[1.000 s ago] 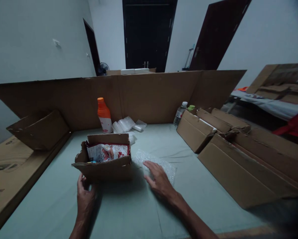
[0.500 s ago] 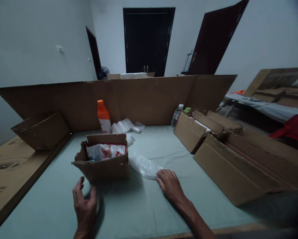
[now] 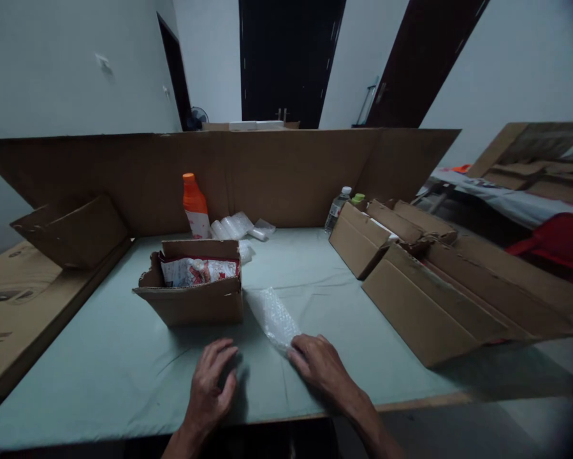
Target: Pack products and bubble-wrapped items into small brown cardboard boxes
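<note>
A strip of clear bubble wrap (image 3: 273, 313) lies on the pale green cloth, its near end under the fingers of my right hand (image 3: 320, 364). Those fingers are closed on that end. My left hand (image 3: 211, 385) hovers over the cloth to the left of the wrap, empty, with thumb and fingers apart. Just beyond it stands an open cardboard box (image 3: 195, 307) holding printed plastic packets (image 3: 200, 271) in white and red. The far end of the wrap reaches the right side of this box.
Behind the box are an orange-capped bottle (image 3: 195, 205) and several rolled pieces of bubble wrap (image 3: 231, 225). Open cardboard boxes (image 3: 410, 312) line the right side, near a clear bottle (image 3: 336, 210). A tall cardboard panel (image 3: 276, 175) closes the back; another box (image 3: 73, 233) sits left.
My left hand has moved right, toward the bubble wrap. My right hand has drawn the wrap's near end slightly toward me, so the strip lies steeper. The view has tilted down.
</note>
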A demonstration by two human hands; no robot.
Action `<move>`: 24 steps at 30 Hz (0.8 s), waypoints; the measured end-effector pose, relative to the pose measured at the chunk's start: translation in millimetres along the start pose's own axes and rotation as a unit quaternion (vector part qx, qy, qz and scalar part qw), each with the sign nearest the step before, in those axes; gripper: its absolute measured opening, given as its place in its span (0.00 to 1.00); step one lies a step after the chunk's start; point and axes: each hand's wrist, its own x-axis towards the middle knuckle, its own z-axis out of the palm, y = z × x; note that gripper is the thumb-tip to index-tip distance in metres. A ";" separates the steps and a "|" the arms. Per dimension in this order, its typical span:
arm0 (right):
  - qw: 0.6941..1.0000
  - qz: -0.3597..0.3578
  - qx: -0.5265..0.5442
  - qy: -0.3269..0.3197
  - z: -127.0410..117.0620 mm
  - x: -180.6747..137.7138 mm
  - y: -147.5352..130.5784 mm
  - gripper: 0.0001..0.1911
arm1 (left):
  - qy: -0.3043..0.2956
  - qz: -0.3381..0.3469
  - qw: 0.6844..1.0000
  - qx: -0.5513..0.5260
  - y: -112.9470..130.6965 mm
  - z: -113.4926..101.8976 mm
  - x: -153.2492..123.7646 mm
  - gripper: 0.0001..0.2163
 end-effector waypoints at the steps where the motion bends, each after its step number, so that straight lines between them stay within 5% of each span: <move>1: 1.000 -0.001 0.021 -0.022 -0.6 -0.9 -8.7 0.05 | -0.031 0.010 0.999 -0.017 6.1 3.2 2.8 0.23; 6: 0.981 -0.034 0.156 -0.107 2.5 2.3 -40.0 0.07 | -0.146 0.028 0.983 -0.105 13.8 26.5 3.0 0.39; 11: 0.957 -0.049 0.269 -0.095 -3.6 0.7 -25.8 0.12 | -0.139 -0.045 0.980 -0.136 0.6 38.0 -3.3 0.26; 18: 0.950 -0.127 0.249 -0.138 -9.1 -18.7 -9.5 0.33 | -0.118 -0.125 0.968 -0.180 3.6 32.5 6.5 0.15; 24: 0.959 -0.104 0.262 -0.029 13.0 -14.9 -19.4 0.17 | -0.113 -0.138 0.964 -0.200 6.8 23.5 1.3 0.19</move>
